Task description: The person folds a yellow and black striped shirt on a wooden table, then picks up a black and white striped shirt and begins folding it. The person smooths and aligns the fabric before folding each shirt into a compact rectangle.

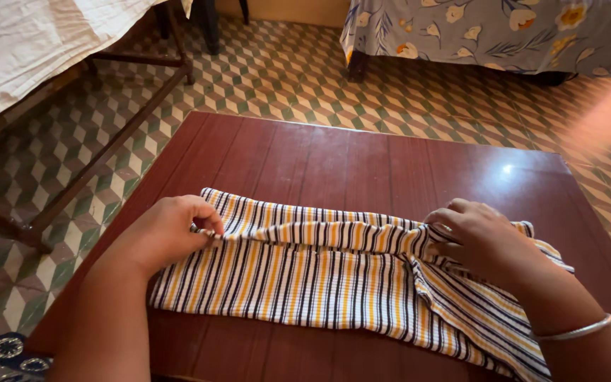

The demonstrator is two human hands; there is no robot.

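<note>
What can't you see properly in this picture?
Head view:
- Left hand: fingertips hidden, tucked into the fold of the striped white, yellow and dark ribbed cloth.
- Right hand: palm hidden, turned down onto the cloth.
- Cloth's right corner: cut off by the bottom edge.
- Dark red wooden table: legs out of sight beneath.

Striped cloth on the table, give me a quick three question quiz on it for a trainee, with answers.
1. True or false: the striped cloth lies on a dark red-brown wooden table.
2. Which hand wears a silver bangle? A) left hand B) right hand C) both
3. Fill in: both hands pinch a raised ____ that runs along the cloth.

Key:
1. True.
2. B. The bangle is on the wrist of the right hand; the left hand has a bare wrist.
3. Fold. Each hand grips one end of it.
</note>
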